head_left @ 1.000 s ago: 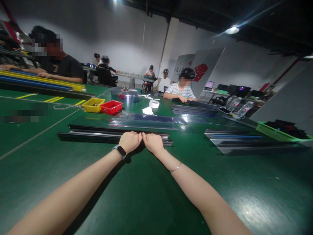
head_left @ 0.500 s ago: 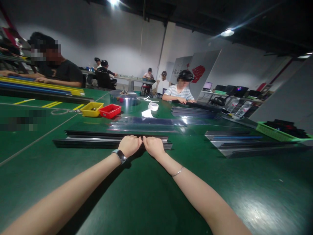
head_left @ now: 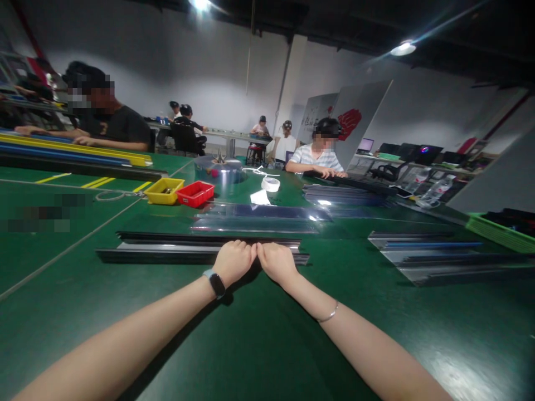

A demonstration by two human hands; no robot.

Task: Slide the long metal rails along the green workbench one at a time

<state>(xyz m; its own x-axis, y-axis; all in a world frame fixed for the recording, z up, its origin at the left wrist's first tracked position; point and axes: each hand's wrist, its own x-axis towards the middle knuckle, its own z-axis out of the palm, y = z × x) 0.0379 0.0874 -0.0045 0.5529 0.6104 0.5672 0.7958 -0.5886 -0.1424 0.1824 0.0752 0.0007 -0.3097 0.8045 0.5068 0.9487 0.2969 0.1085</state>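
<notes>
Both my arms reach forward over the green table (head_left: 259, 340). My left hand (head_left: 234, 262), with a dark watch on its wrist, and my right hand (head_left: 276, 262), with a thin bracelet, sit side by side, thumbs touching. Both are curled shut on the near edge of a long dark metal strip (head_left: 167, 255) that lies across the table. A second dark strip (head_left: 167, 236) lies just behind it. My fingertips are hidden behind the knuckles.
A yellow bin (head_left: 164, 190) and a red bin (head_left: 195, 193) stand behind the strips, with a tape roll (head_left: 271, 184) and clear sheets (head_left: 259, 217). More strips (head_left: 438, 256) lie at the right, a green tray (head_left: 501, 231) beyond. Several other people sit at the tables.
My hands keep the same grip on the strip. The view has shifted a little, so everything sits slightly lower and to the right in the picture.
</notes>
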